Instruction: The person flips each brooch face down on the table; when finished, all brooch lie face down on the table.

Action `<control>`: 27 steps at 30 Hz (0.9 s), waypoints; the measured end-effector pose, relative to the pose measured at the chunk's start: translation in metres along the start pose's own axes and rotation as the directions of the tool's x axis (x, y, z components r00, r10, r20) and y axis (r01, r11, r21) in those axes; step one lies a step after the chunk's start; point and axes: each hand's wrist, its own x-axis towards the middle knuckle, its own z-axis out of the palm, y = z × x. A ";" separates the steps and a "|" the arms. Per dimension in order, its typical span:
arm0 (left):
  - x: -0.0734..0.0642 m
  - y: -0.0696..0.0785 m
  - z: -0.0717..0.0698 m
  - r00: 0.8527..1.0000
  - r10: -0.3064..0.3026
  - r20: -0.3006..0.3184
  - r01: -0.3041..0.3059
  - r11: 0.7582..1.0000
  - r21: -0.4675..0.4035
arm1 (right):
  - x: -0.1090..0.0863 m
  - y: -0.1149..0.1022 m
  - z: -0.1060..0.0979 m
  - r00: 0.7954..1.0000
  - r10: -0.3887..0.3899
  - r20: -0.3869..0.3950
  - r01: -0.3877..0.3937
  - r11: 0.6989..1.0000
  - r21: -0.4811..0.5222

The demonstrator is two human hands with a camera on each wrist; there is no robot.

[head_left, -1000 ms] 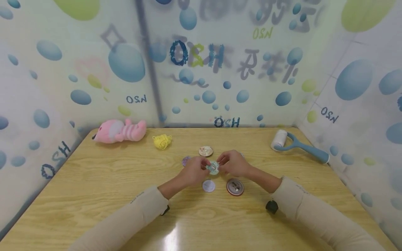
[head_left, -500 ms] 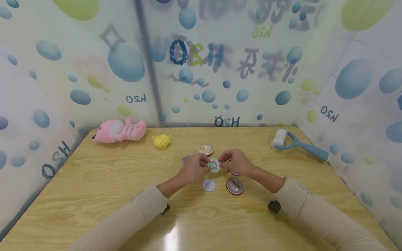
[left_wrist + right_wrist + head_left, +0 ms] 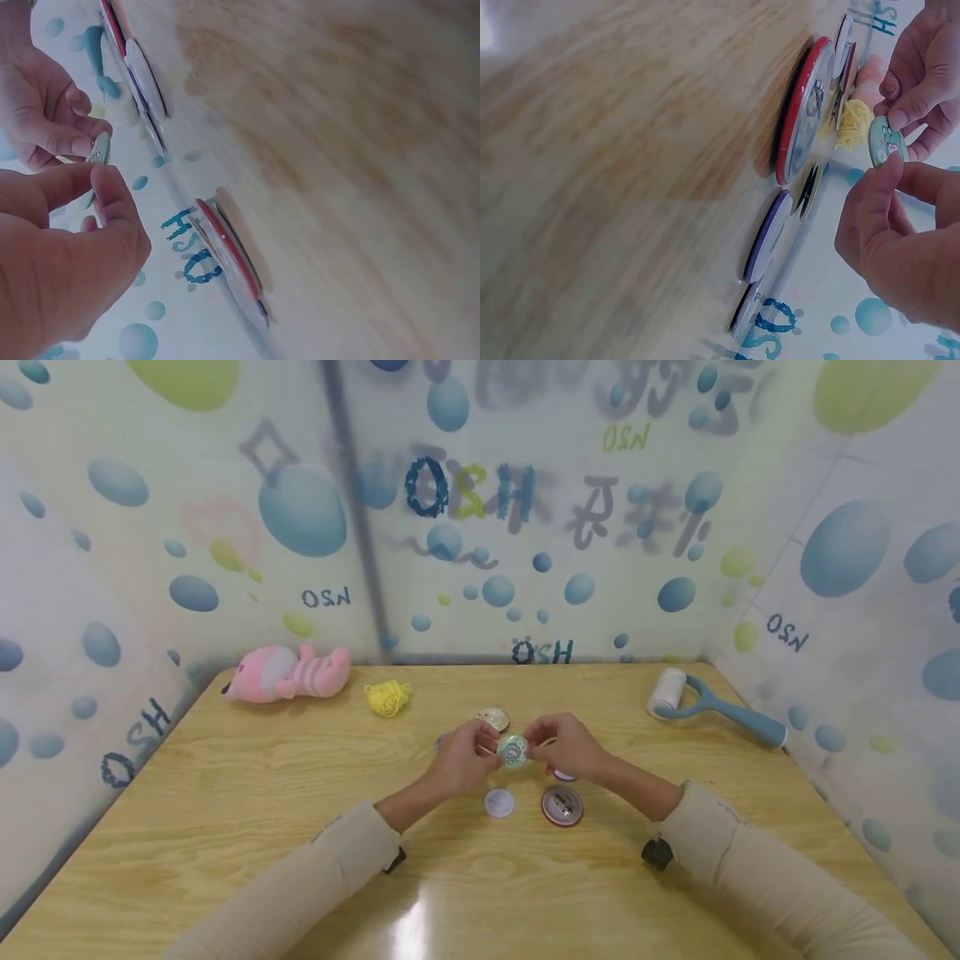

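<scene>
A round, pale green button badge (image 3: 513, 751) with a small cartoon print is held between both hands, raised off the table. My left hand (image 3: 463, 762) pinches its left edge between thumb and fingers. On the opposite edge, the thumb and fingers of my right hand (image 3: 567, 748) pinch it too. In the right wrist view the badge (image 3: 883, 141) shows its printed face, while the left wrist view has it nearly edge-on. Below the hands lie a white badge (image 3: 498, 803) and a red-rimmed badge (image 3: 562, 806), pin side up. A purple-rimmed badge (image 3: 768, 238) is partly covered by my right hand in the head view.
Behind the hands lies a cream badge (image 3: 492, 719). Yellow yarn (image 3: 387, 699) and a pink plush toy (image 3: 288, 674) sit at the back left of the wooden table (image 3: 300, 777). A blue-handled lint roller (image 3: 716, 706) lies at the back right.
Both hands have raised the green badge slightly and turned its face more into view. My right hand has shifted a little, uncovering part of the purple-rimmed badge.
</scene>
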 end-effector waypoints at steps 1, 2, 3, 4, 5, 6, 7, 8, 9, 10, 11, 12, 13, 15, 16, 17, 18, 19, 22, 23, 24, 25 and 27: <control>0.000 0.000 0.000 1.000 -0.001 0.004 0.001 1.000 -0.003 | 0.000 0.001 0.000 1.000 -0.005 -0.001 0.005 1.000 -0.003; 0.000 -0.001 0.000 1.000 -0.001 0.009 0.001 1.000 -0.004 | 0.000 0.002 0.000 1.000 -0.007 -0.001 0.007 1.000 -0.004; 0.000 -0.003 0.000 1.000 -0.005 0.014 0.005 1.000 -0.008 | 0.000 0.003 0.000 1.000 -0.004 -0.001 0.004 1.000 -0.005; -0.001 -0.004 0.001 1.000 -0.011 0.018 0.011 1.000 -0.012 | -0.001 0.004 0.000 1.000 0.000 0.003 0.000 1.000 -0.007; -0.001 -0.006 0.002 1.000 -0.016 0.020 0.017 1.000 -0.014 | -0.001 0.005 0.000 1.000 0.006 0.006 -0.006 1.000 -0.010; -0.001 -0.009 0.003 1.000 -0.012 0.020 0.013 1.000 -0.012 | -0.001 0.005 0.001 1.000 0.012 0.007 -0.012 1.000 -0.012; -0.001 -0.012 0.005 1.000 -0.017 0.020 0.018 1.000 -0.014 | -0.001 0.006 0.001 1.000 0.016 0.007 -0.015 1.000 -0.015; -0.001 -0.014 0.006 1.000 -0.023 0.018 0.023 1.000 -0.009 | -0.001 0.007 0.001 1.000 0.017 0.007 -0.017 1.000 -0.019; -0.001 -0.017 0.008 0.999 -0.036 0.019 0.036 0.999 0.000 | -0.001 0.008 0.001 1.000 0.015 0.009 -0.015 1.000 -0.023; -0.002 -0.019 0.009 0.999 -0.042 0.024 0.042 0.999 0.007 | 0.000 0.008 0.002 1.000 0.012 0.013 -0.012 1.000 -0.026; -0.002 -0.020 0.010 0.998 -0.049 0.029 0.048 0.999 0.014 | 0.000 0.008 0.001 1.000 0.007 0.017 -0.006 1.000 -0.027; -0.002 -0.020 0.011 0.998 -0.056 0.035 0.055 0.998 0.020 | 0.001 0.008 0.001 1.000 0.001 0.022 0.000 1.000 -0.027; -0.002 -0.019 0.011 0.996 -0.072 0.043 0.071 0.997 0.025 | 0.002 0.008 0.001 1.000 -0.003 0.028 0.004 1.000 -0.026; -0.001 -0.016 0.011 0.996 -0.067 0.060 0.065 0.997 0.046 | 0.002 0.007 0.000 0.999 0.000 0.035 0.001 1.000 -0.022; -0.001 -0.013 0.010 0.996 -0.048 0.071 0.044 0.998 0.051 | 0.002 0.006 -0.001 0.999 0.005 0.037 -0.004 1.000 -0.019; 0.000 -0.010 0.009 0.996 -0.031 0.081 0.026 0.998 0.060 | 0.002 0.006 -0.002 0.999 0.007 0.036 -0.006 1.000 -0.017; 0.001 -0.007 0.008 0.996 -0.006 0.089 0.000 0.998 0.069 | 0.003 0.005 -0.003 0.999 0.013 0.031 -0.012 1.000 -0.013; 0.002 -0.005 0.008 0.995 0.016 0.097 -0.023 0.997 0.075 | 0.003 0.005 -0.003 0.999 0.021 0.024 -0.021 1.000 -0.008; 0.004 -0.002 0.006 0.992 0.064 0.108 -0.074 0.993 0.093 | 0.003 0.003 -0.004 0.999 0.039 0.022 -0.039 0.999 0.007; 0.005 -0.002 0.005 0.992 0.065 0.108 -0.076 0.992 0.099 | 0.003 0.002 -0.004 0.999 0.046 0.024 -0.047 0.999 0.009; 0.005 -0.002 0.005 0.992 0.065 0.107 -0.077 0.991 0.109 | 0.003 0.002 -0.004 0.998 0.056 0.026 -0.056 0.998 0.010; 0.006 -0.002 0.005 0.992 0.066 0.106 -0.079 0.990 0.120 | 0.002 0.001 -0.004 0.998 0.061 0.027 -0.061 0.998 0.008; 0.006 0.000 0.004 0.992 0.067 0.108 -0.083 0.986 0.145 | 0.002 0.000 -0.005 0.997 0.069 0.026 -0.068 0.998 -0.003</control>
